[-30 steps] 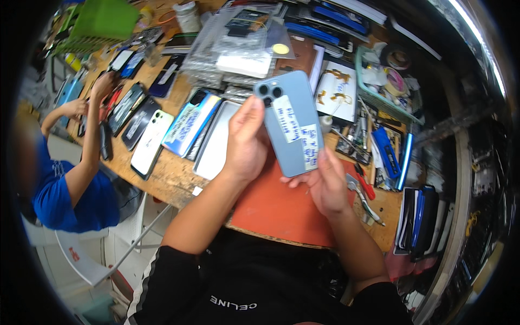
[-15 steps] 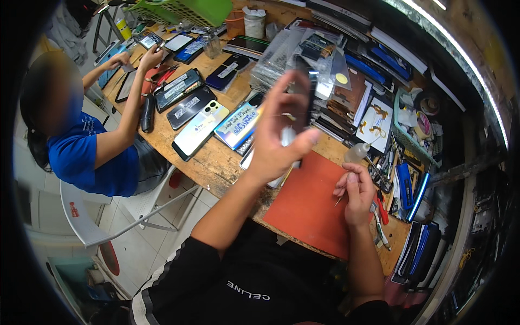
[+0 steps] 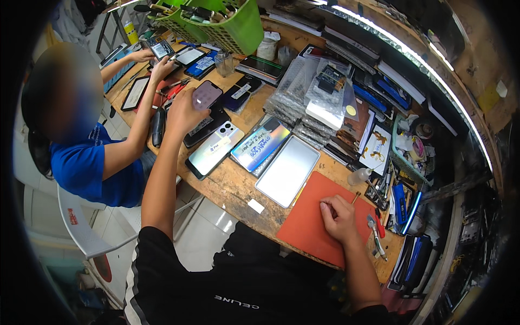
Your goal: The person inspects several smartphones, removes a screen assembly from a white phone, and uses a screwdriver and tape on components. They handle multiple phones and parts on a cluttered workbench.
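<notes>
My left hand (image 3: 187,112) reaches far to the left and grips a dark smartphone (image 3: 208,94) above other phones lying on the bench. Just below it lie a black phone (image 3: 201,131) and a pale phone (image 3: 216,145). My right hand (image 3: 338,218) rests on the orange-red mat (image 3: 303,216), its fingers curled round a thin rod-like tool (image 3: 356,197) whose end pokes out past the knuckles; the tool's kind is unclear. Left of the mat lies a flat silver slab (image 3: 288,171), beside a shiny blue phone with handwriting (image 3: 262,145).
At the left, a co-worker in a blue shirt (image 3: 89,168) holds a device (image 3: 161,49). Green baskets of tools (image 3: 233,33) stand at the back. A small bottle (image 3: 358,176), pliers (image 3: 376,238) and a basket of tape rolls (image 3: 414,157) are on the right. Bagged parts (image 3: 298,97) are stacked behind.
My left hand has carried the smartphone from above the mat to the far left. My right hand has shifted slightly left and down on the mat. The view has moved, and the silver slab now shows fully.
</notes>
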`<control>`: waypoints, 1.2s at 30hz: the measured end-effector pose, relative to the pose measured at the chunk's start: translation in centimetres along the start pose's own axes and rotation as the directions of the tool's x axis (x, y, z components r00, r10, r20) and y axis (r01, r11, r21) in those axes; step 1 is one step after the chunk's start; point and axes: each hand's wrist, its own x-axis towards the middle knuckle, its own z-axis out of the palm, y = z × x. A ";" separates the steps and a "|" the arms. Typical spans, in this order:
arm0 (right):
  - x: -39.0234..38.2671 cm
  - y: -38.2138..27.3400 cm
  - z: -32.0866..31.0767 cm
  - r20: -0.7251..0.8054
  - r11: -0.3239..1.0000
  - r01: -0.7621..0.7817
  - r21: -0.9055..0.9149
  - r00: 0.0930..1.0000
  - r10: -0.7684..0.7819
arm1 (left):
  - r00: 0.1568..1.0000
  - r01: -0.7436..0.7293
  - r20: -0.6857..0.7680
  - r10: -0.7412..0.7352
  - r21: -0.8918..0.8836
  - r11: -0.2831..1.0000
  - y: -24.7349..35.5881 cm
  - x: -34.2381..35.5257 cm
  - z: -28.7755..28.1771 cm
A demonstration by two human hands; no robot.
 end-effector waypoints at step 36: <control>0.2 -0.3 1.0 -0.022 0.980 -0.007 -0.198 1.000 0.003 | 0.983 -0.169 0.053 0.175 -0.103 0.980 -0.8 5.1 3.3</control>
